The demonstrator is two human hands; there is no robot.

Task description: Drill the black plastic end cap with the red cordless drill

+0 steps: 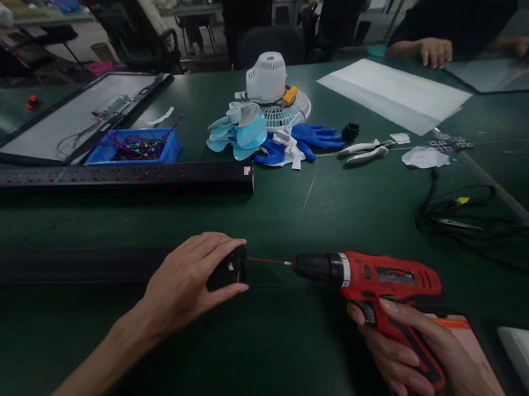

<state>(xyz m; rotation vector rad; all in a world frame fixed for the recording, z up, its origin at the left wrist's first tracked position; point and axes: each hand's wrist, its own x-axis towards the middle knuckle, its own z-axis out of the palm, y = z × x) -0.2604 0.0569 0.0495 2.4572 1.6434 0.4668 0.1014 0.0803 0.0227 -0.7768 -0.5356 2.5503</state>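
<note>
With my left hand [191, 270] I grasp the right end of a long black bar [100, 268], the fingers [221, 243] over its top and the thumb on the lower side. I think this grasp is for holding the bar steady against the push of the drill [383, 277]. My right hand [414, 351] is closed around the drill, with the index finger beside the trigger [368, 311]. I hold the drill almost level, its thin bit [268, 261] pointing to the bar's end, perhaps to have both in one line. The tip seems to reach this end, but whether it goes inside, I cannot tell. The bar lies along the worktop [265, 374], from my left hand to the left edge of the view. It looks dull and dark, with a small white mark [231, 266] near my fingers. The drill is red with black parts, and it has a pale ring [345, 270] around its front.
</note>
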